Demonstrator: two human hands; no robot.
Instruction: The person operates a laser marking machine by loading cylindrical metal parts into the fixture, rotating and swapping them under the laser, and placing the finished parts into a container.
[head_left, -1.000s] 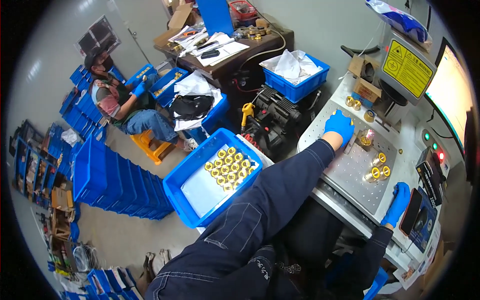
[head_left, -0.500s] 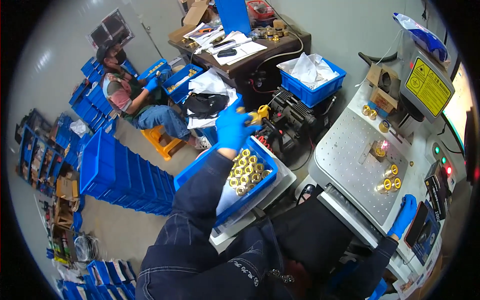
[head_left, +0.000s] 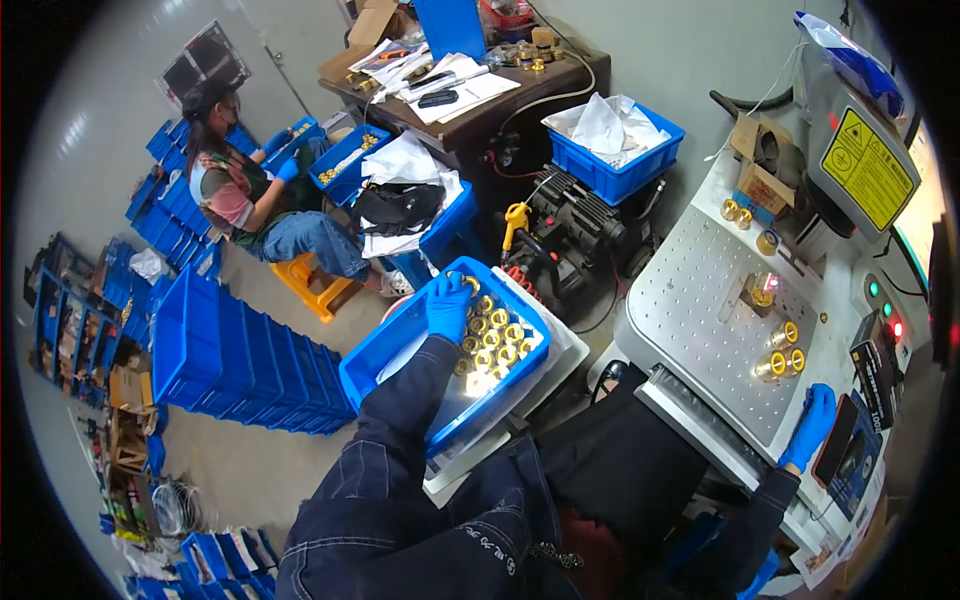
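My left hand point(head_left: 447, 308), in a blue glove, reaches into a blue plastic bin point(head_left: 362, 375). Its fingers close on a brass ring-shaped fitting point(head_left: 470, 284) at the bin's far end, partly hidden by the glove. More brass fittings point(head_left: 497, 338) stand in rows beside it on a white liner. At the right, my gloved right hand point(head_left: 812, 425) lies at the edge of the perforated metal worktable point(head_left: 690, 310), fingers stretched forward and holding nothing. Three brass fittings point(head_left: 780, 362) stand on the plate near it, and another sits in a small fixture point(head_left: 760, 292) under reddish light.
A phone point(head_left: 833, 440) and a black box point(head_left: 877, 370) lie right of my right hand. Stacked blue bins point(head_left: 240, 350) stand at the left. Beyond the parts bin is a black compressor point(head_left: 580, 220). A co-worker point(head_left: 240, 190) sits on an orange stool point(head_left: 310, 285).
My left hand has come down from above the bin's far edge into it, bringing brass fittings with it. My right hand stays in place. The view has shifted slightly.
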